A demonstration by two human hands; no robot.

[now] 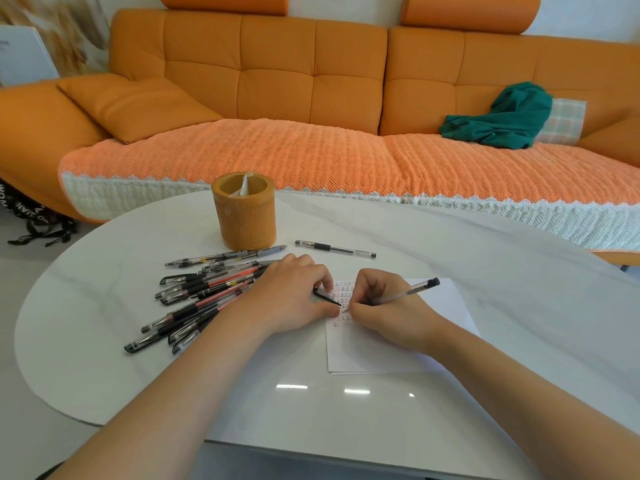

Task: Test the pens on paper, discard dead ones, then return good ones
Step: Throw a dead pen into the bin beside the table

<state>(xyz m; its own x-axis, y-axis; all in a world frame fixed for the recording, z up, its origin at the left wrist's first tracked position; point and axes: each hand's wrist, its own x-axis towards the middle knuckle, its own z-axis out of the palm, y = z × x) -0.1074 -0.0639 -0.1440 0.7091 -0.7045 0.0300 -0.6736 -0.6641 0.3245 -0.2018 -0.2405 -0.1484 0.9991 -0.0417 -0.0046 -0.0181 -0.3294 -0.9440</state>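
Note:
My right hand [384, 306] grips a clear pen [412, 292] with a black end, its tip down on the white paper [388, 351] among rows of small red and black marks. My left hand [294, 296] rests on the paper's left edge and pinches a black pen cap [325, 295]. A pile of several black and red pens [204, 296] lies left of my left hand. One capped black pen [335, 249] lies apart behind the hands. An orange pen holder [245, 211] stands upright at the back of the table.
The white oval table [138, 358] has its curved edge at the left and back. An orange sofa [277, 98] with a green cloth [502, 116] stands behind it. A black strap lies on the floor [38, 226] at the left.

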